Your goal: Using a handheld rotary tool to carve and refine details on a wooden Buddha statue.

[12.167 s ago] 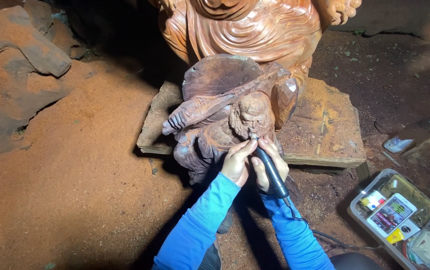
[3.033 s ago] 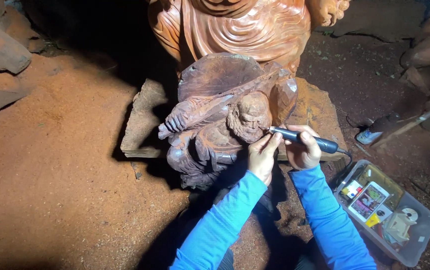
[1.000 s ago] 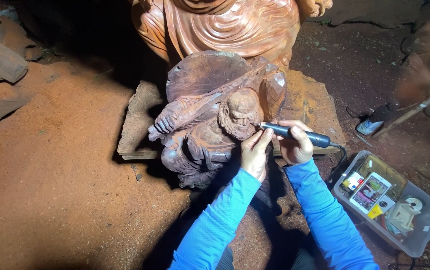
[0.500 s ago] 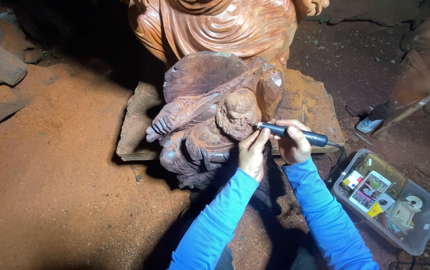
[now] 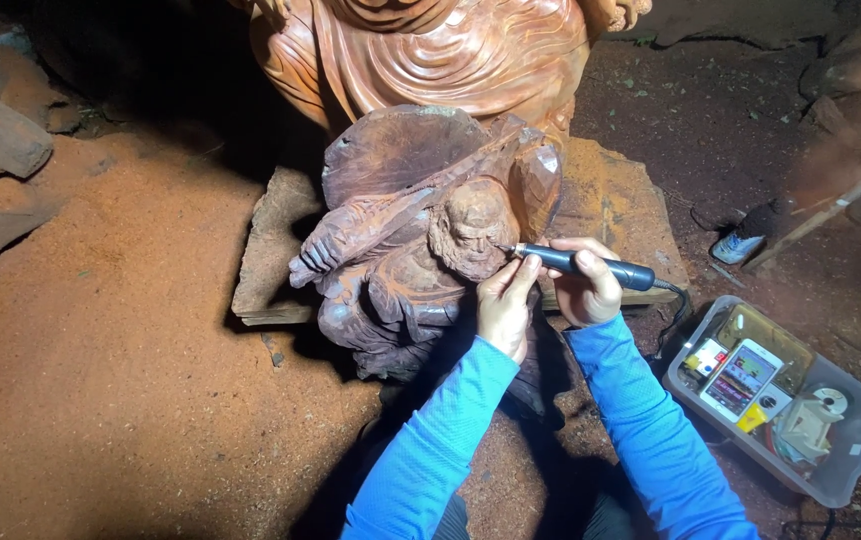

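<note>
- The ground (image 5: 100, 400) around my carved wooden figure (image 5: 420, 240) is covered with red-brown sawdust, spreading wide to the left of the figure and darker to its right.
- Behind the figure stands a much larger wooden statue (image 5: 430, 50), pale orange, with flowing robe folds cut smooth; only its lower part shows.
- The figure itself is dark reddish wood: a bearded man with a broad hat or leaf behind his head and a long staff-like piece running across his body. It sits on a flat wooden slab (image 5: 620, 200) that reaches out to the figure's right and left.
- To the lower right of the figure sits a clear plastic tub (image 5: 840, 470) holding a phone and small bits I cannot make out.
- My right hand (image 5: 585, 285), just right of the figure's head, has its fingers wrapped tight around a dark rotary carving handpiece (image 5: 580, 265), its cord trailing off towards the tub.
- My left hand (image 5: 505, 305), below the head, has its fingers drawn close together, steadying the front of the handpiece near its tip.
- The bit touches the side of the carved face (image 5: 470, 240).
- By my reckoning the roughing is done: the face, beard and arm already read clearly. The body below looks blockier, so fine detailing there seems left.
</note>
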